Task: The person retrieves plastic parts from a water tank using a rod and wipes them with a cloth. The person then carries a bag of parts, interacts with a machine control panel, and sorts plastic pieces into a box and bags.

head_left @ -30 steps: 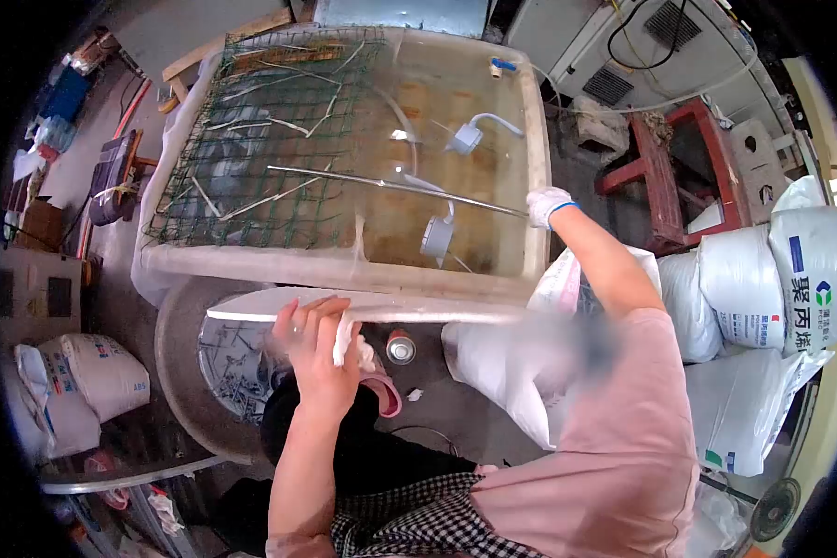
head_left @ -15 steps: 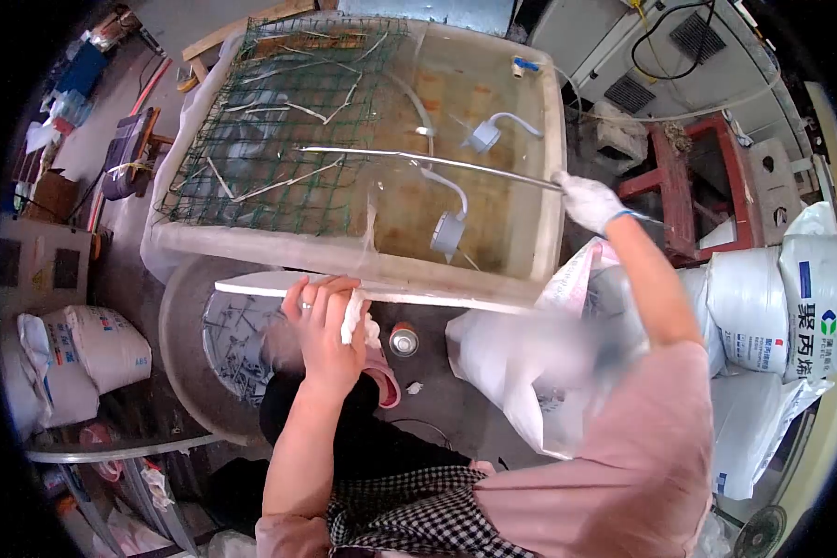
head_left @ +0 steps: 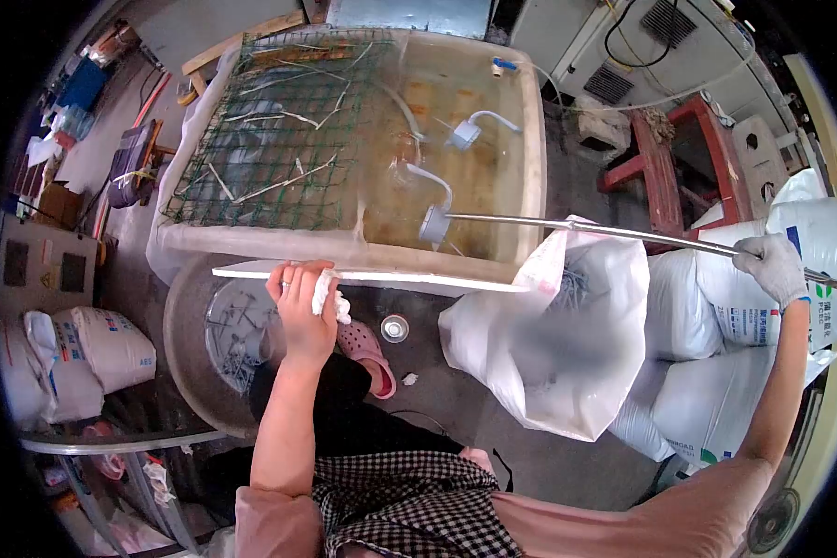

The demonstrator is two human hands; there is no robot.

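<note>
"Grey flooring (head_left: 428,358) is showing round a water tank (head_left: 270,240) at eleven o'clock; what is the right hand (head_left: 774,268) doing?"

"Wearing a glove at three o'clock, it is gripping a metal rod (head_left: 642,231) tightly; the rod is slanting over a white sack (head_left: 567,400) at four o'clock, its far end appearing just beside a grey disc (head_left: 433,224) in the tank."

"And the left hand (head_left: 299,296)?"

"Bare, at nine o'clock, it is clasping a crumpled white cloth (head_left: 324,292); it is also overlapping a white board (head_left: 418,279) along one edge."

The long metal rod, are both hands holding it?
No, only the gloved right hand grips the rod; the left hand holds crumpled white material.
</note>
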